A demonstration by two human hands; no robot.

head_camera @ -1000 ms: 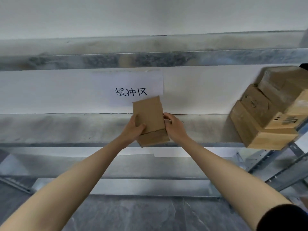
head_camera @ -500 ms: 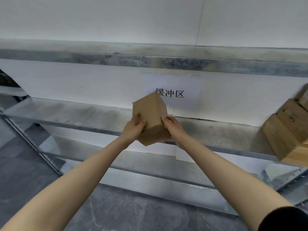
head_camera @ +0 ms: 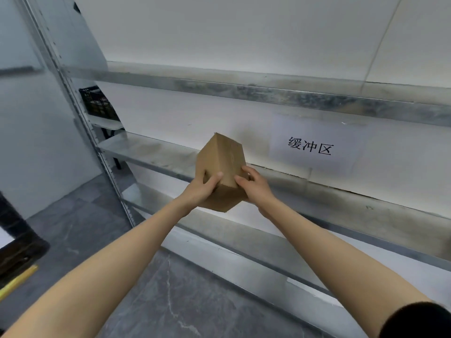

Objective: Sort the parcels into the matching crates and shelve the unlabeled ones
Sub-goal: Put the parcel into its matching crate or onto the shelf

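Both hands are gripping the box (head_camera: 220, 164). The left hand (head_camera: 202, 189) is curling round its lower left side with the thumb lying on the near face, and the right hand (head_camera: 253, 186) is clasping the right side.

Over the last second the box has been turning from flat-on to edge-on, so one corner is now pointing up and another down. The view has been swinging left: the sign (head_camera: 314, 145) is now sitting to the right of the box, and the stacked cartons once on the right are no longer showing. No label is showing on the faces in view, which suggests this parcel is going to the shelf (head_camera: 151, 150). It is not yet set down; it is hanging in the air just in front of the shelf's near lip, left of the sign.

The bare stretch of shelf is running left from the sign to the post (head_camera: 80, 118), giving room for it. The beam (head_camera: 268, 93) overhead is sitting well above the box, so height looks ample. The tilted box will likely need levelling so its low corner is not catching the lip. A dark crate (head_camera: 97, 103) is standing beyond the post, far left.
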